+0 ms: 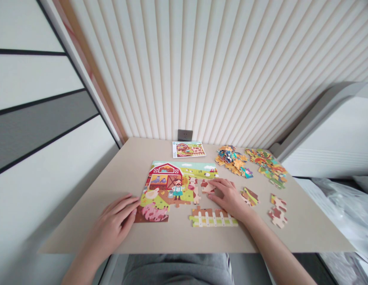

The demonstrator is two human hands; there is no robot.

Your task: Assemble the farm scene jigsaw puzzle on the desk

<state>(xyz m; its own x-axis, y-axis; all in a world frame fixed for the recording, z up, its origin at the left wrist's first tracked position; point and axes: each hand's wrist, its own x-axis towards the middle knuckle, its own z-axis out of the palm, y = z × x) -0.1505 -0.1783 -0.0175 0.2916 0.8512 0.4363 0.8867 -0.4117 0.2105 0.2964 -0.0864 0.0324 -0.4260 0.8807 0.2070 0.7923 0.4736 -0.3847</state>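
A partly joined farm jigsaw puzzle (168, 190) lies on the table, showing a red barn, a farmer, a goose and a pink pig. My left hand (118, 219) rests at its lower left edge with fingers stretched out, holding nothing. At the puzzle's right side, my right hand (229, 198) has thumb and fingertips on a brown-patched cow puzzle piece (206, 187), which lies close to the cow's head with a small gap. Below that hand is a joined strip of white fence pieces (213, 218), apart from the main puzzle and partly covered by my wrist.
A reference picture card (189, 149) stands at the back by a wall socket (185, 135). Piled loose pieces (231, 158) and a spread of colourful pieces (268, 166) lie at the back right. Nearer are a few loose pieces (250, 196) and joined cow-patch pieces (278, 211).
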